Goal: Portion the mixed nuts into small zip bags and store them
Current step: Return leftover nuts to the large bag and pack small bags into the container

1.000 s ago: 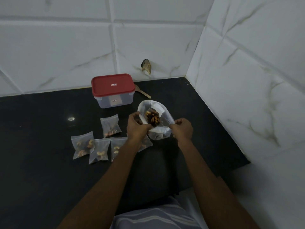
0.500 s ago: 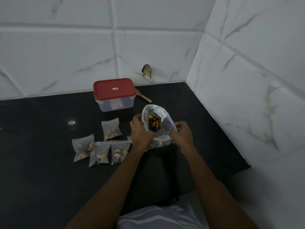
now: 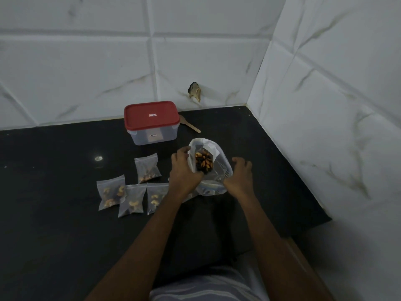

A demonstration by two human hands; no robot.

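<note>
The left hand (image 3: 184, 170) grips the bag (image 3: 219, 161) of nuts (image 3: 203, 162) by its left side. The fingers curl round the plastic near the open mouth, and the thumb is hidden. The bag stands on the counter (image 3: 54, 213), right of centre and nearer than the box (image 3: 152, 122) with the red lid. The right hand (image 3: 239, 177) hovers just right of the bag, fingers loosely curled and a little spread, pinching nothing visible. Whether its heel touches the bag cannot be told.

Four filled small bags (image 3: 132, 199) lie flat on the left, three in a near row and one beyond them. A spoon (image 3: 191, 127) pokes out from behind the box.

The step in hand looks like taking another portion. To do it well, the left hand should keep the mouth upright and wide so the thin plastic does not fold over the nuts. The right hand should reach straight down into the opening, not drag on the rim, since a tug there could tip the bag and spill it. A portion matching the bags already filled would keep them even. The box lid is on, so storing comes later.
</note>
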